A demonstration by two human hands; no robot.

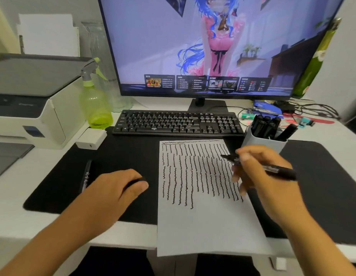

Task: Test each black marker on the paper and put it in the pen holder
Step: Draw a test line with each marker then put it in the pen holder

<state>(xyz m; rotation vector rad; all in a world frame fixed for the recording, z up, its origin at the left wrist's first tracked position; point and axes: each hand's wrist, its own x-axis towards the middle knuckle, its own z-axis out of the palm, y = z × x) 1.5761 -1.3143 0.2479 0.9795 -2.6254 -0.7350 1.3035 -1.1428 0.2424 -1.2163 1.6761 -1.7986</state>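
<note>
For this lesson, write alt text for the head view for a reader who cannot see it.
A right hand holds an uncapped black marker over paper covered in wavy black test lines. The left hand rests on a black desk mat, apparently holding the cap. Behind, a pen holder contains more markers.

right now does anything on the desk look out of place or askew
Mostly no. The paper lies slightly skewed, its near edge hanging over the desk front. One marker still lies loose on the mat, left of the left hand.
</note>
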